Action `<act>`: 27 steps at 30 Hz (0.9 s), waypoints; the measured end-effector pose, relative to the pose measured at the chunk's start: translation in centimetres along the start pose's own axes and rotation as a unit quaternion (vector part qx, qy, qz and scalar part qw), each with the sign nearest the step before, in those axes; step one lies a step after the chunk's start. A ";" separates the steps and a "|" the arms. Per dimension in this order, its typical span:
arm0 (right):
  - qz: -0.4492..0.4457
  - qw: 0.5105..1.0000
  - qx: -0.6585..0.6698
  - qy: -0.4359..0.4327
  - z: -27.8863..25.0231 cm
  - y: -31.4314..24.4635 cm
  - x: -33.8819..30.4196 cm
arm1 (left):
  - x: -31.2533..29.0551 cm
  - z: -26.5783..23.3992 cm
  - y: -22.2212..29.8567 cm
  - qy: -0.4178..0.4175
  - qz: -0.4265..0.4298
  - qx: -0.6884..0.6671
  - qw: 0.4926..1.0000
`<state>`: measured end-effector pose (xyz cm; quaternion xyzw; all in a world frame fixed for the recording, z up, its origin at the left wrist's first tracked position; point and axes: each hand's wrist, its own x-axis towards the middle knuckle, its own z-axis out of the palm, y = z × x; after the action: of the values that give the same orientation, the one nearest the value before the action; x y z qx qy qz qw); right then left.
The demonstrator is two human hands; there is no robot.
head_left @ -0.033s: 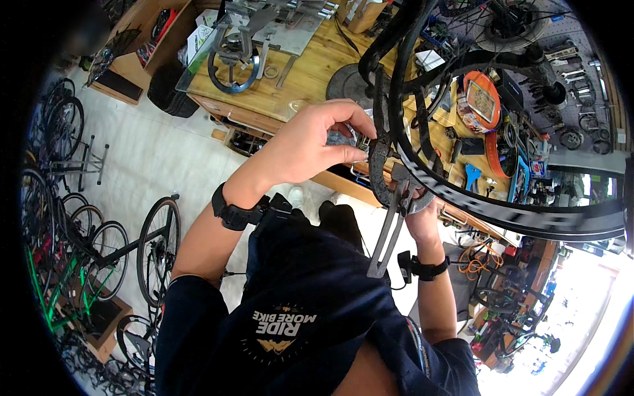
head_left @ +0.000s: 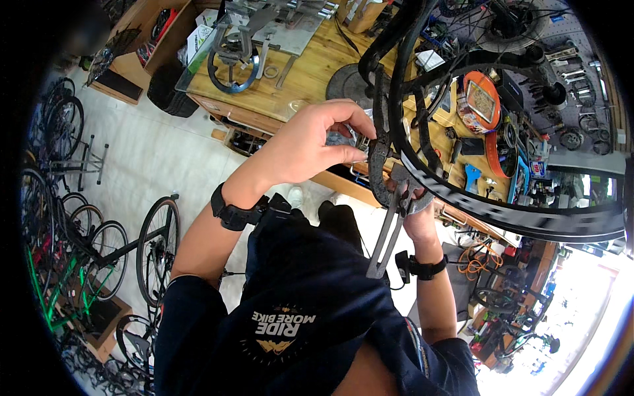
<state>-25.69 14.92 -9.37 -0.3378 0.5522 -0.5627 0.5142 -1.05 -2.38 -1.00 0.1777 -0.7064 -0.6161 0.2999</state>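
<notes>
A bike wheel with a black rim and pale lettering sits in a dark wheel truing stand. My left hand is at the stand's left arm. Its thumb and index finger close on a small metal part there that I cannot make out. My right hand reaches up beneath the rim, behind a slotted grey metal gauge arm pointing toward me. Its fingers are bent around something at the stand's lower part, mostly hidden by the gauge and the stand.
The wooden workbench carries a ring-shaped tool, an orange tin and a blue tool. More tools hang on the pegboard at the right. Bicycles line the left side of the floor.
The rim has turned slightly, shifting its lettering. My right hand and wrist have moved a little to the left and up. My left hand has stayed in place.
</notes>
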 end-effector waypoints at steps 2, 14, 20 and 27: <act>0.045 0.994 0.077 -0.059 2.5 -1.5 0.2 | -0.1 0.0 0.1 0.002 -0.008 -0.006 1.000; 0.174 0.806 0.537 -0.179 9.4 -3.1 0.7 | -0.4 0.2 0.2 0.016 -0.032 -0.016 0.999; 0.164 0.820 0.526 -0.154 8.7 -2.1 0.7 | -0.4 0.2 0.1 0.012 -0.032 -0.032 0.999; 0.209 0.787 0.559 -0.156 9.1 -1.3 0.4 | -0.4 0.2 0.0 0.007 -0.034 -0.037 0.999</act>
<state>-17.45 11.86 -6.68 0.0490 0.1109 -0.5919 0.7969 -0.85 -1.97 -1.09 0.1951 -0.6747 -0.6501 0.2901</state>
